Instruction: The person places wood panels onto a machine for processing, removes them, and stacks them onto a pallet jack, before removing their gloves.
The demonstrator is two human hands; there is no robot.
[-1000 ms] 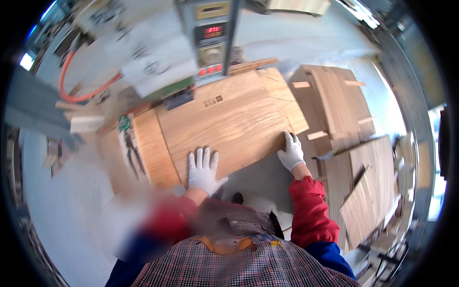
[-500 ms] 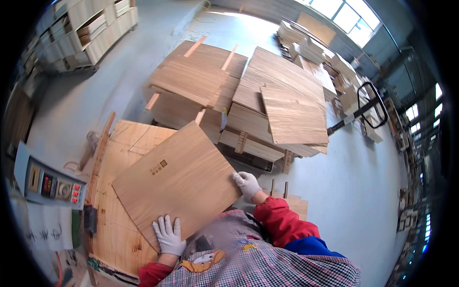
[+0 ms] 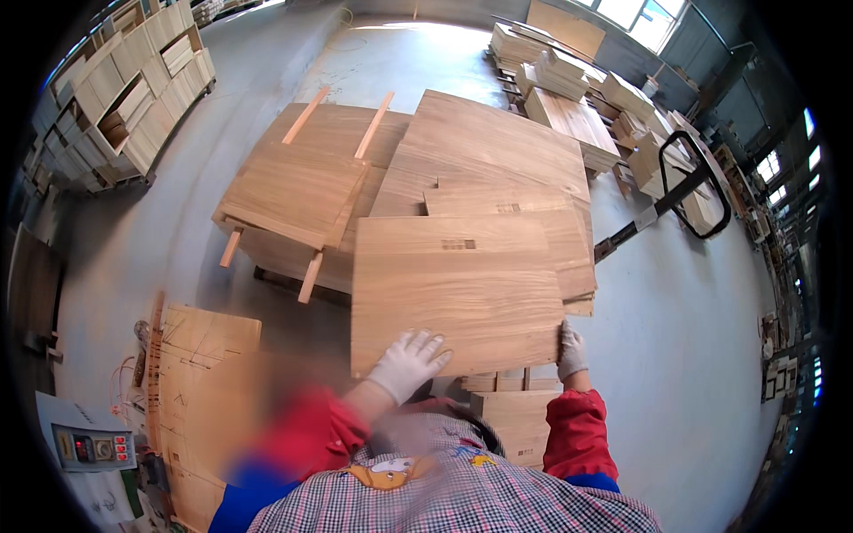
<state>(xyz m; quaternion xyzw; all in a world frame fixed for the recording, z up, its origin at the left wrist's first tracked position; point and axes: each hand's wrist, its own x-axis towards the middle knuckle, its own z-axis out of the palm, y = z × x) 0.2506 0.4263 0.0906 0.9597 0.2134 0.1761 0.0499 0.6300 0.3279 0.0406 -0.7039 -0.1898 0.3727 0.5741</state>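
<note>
At the upper left of the frame I have a rack of pale wood pieces (image 3: 133, 107), and below it, at the lower left, a control box (image 3: 93, 447) with red lights. Just right of that lies a yellowish wooden worktop (image 3: 191, 373), pencilled with lines; my blurred left sleeve crosses its lower right part. Above it, left of centre, stands a stack of brown boards (image 3: 293, 200) with thin wooden strips on it.

My left hand (image 3: 409, 366), in a white glove, lies on the near edge of the wooden board (image 3: 458, 302), fingers stretched out and slightly spread over its top face. The board fills the centre of the frame, a small dark mark near its far edge. Behind it rises a broader stack of boards (image 3: 498, 147); I can't tell whether the two touch. More boards (image 3: 520, 422) show below, at lower centre.

My right hand (image 3: 573, 354), gloved too, grips the board's right edge near its lower right corner, the fingertips partly hidden. Farther right is a black looped handle (image 3: 702, 200), with pale stacked panels (image 3: 573, 129) at the upper right.
</note>
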